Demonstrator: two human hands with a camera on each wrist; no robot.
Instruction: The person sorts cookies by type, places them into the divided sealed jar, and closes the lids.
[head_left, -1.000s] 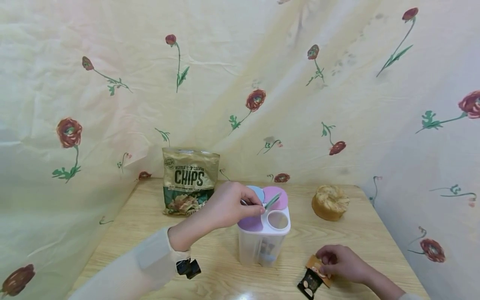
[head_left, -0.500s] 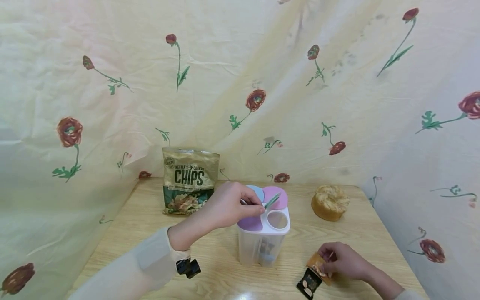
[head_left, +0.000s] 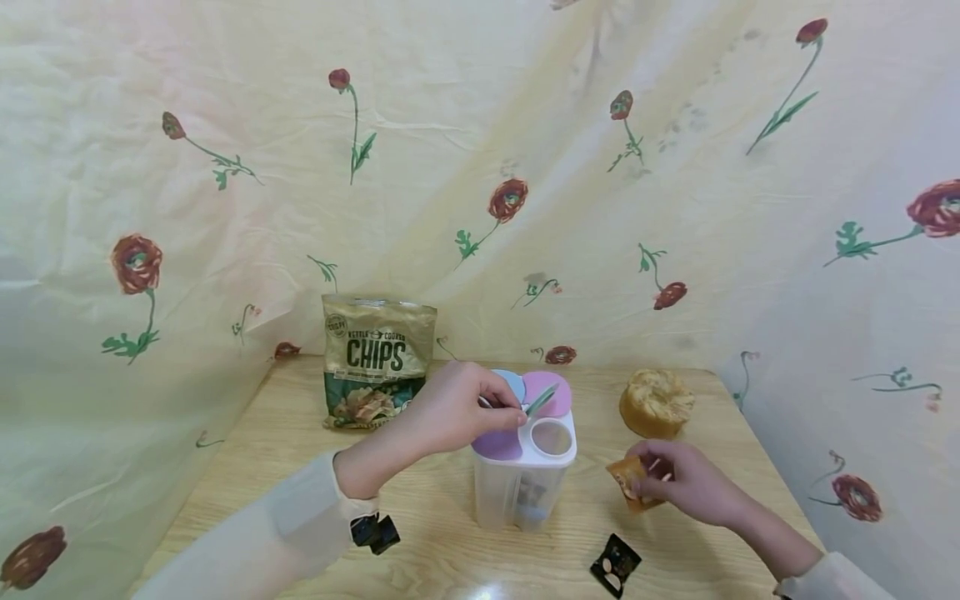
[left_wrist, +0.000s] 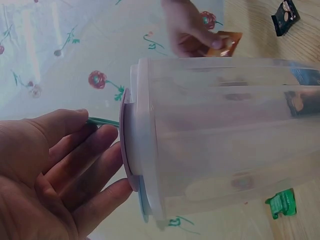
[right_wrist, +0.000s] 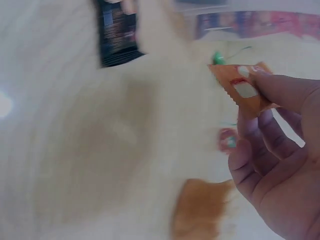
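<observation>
My left hand (head_left: 465,408) is over the clear storage container (head_left: 495,492), thumb and index finger pinching a thin green lid (head_left: 543,400) that stands tilted up beside the round opening (head_left: 552,437). Purple, pink and blue lids cover the other compartments. Small wrapped packets (left_wrist: 302,102) show through the container wall in the left wrist view. To the right, my right hand (head_left: 686,483) holds an orange snack packet (right_wrist: 245,87) between thumb and fingers, raised off the table. A black snack packet (head_left: 616,566) lies on the table in front of that hand.
A bag of chips (head_left: 375,362) stands upright at the back left. Behind my right hand sits a round bread (head_left: 657,402). In the left wrist view a small green packet (left_wrist: 282,203) lies beside the container. A flowered cloth (head_left: 420,167) hangs behind the wooden table (head_left: 247,475).
My right hand has lifted the orange packet off the table and moved it away from the black packet, toward the back. The left hand keeps its hold on the green lid.
</observation>
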